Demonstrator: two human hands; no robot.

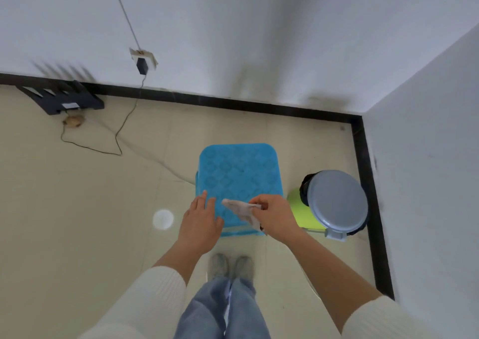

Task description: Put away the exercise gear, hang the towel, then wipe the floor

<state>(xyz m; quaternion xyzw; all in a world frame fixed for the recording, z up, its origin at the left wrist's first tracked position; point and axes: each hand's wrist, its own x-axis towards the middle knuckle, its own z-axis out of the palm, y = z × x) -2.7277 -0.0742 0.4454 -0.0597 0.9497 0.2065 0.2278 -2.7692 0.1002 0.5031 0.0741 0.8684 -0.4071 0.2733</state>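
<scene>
From my end, the tiled floor (pixel 77 209) fills most of the view. I see no exercise gear lying on it and no towel, so I judge those steps are likely done. A blue stool (pixel 239 172) stands in front of me, with a lidded bin (pixel 337 201) just beside it. My left hand (pixel 201 224) hovers flat, fingers straight, over the stool's near edge. My right hand (pixel 274 214) pinches a small pale cloth (pixel 241 209) above the stool. The cloth is not on the floor, so the wiping looks yet to come.
</scene>
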